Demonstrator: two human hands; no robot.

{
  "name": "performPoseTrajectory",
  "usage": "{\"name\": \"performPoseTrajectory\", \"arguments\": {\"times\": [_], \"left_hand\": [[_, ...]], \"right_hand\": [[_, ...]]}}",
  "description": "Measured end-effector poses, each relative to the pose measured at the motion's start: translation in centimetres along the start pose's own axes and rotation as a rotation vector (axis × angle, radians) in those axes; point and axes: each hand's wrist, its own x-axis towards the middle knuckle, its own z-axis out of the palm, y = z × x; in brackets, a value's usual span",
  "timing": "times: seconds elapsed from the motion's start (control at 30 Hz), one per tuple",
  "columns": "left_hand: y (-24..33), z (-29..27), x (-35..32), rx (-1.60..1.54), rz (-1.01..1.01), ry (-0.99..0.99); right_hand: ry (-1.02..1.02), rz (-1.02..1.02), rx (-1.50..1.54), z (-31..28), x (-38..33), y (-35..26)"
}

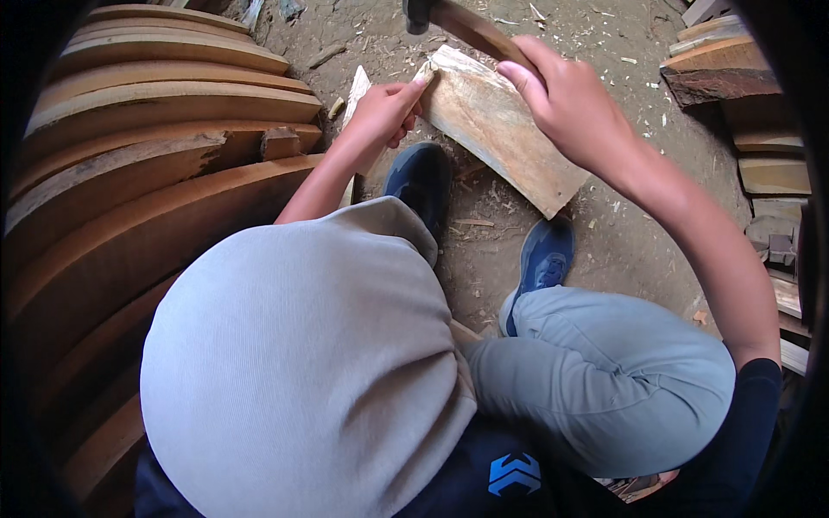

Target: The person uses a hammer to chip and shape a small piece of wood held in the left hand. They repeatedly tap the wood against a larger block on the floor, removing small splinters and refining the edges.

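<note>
My right hand (574, 104) is wrapped round the wooden handle of a hammer (473, 31). The dark hammer head is raised at the top of the view, beyond the far end of a wooden board (496, 121). My left hand (386, 114) is closed, thumb and fingers pinching a small wooden piece (428, 72) at the board's far left corner. Whether that piece touches the board or stands apart, I cannot tell. The board lies at a slant in front of my feet, its near corner by my right shoe (546, 255). Another pale strip of wood (357, 91) sits behind my left hand.
Curved wooden planks (173, 104) are stacked along the left side. More timber pieces (725, 73) are piled at the right. Wood chips and scraps (326, 57) litter the dirt floor (622, 233). My left shoe (418, 186) is close to the board's left edge.
</note>
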Motion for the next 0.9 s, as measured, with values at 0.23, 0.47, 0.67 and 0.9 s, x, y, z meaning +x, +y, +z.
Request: {"name": "performPoseTrajectory", "arguments": {"times": [0.23,0.47,0.67,0.9], "left_hand": [[0.2,-0.3,-0.2,-0.027,-0.016,-0.016],[0.4,-0.3,0.0,-0.039,-0.045,-0.024],[0.6,-0.7,-0.3,-0.022,-0.063,-0.049],[0.6,-0.5,-0.1,-0.026,-0.051,-0.068]], "right_hand": [[0.139,-0.133,0.041,1.5,-0.4,1.3],[0.081,-0.105,0.02,2.1,-0.5,2.1],[0.018,-0.118,-0.029,2.7,-0.4,2.9],[0.07,-0.166,-0.044,3.7,-0.4,3.7]]}}
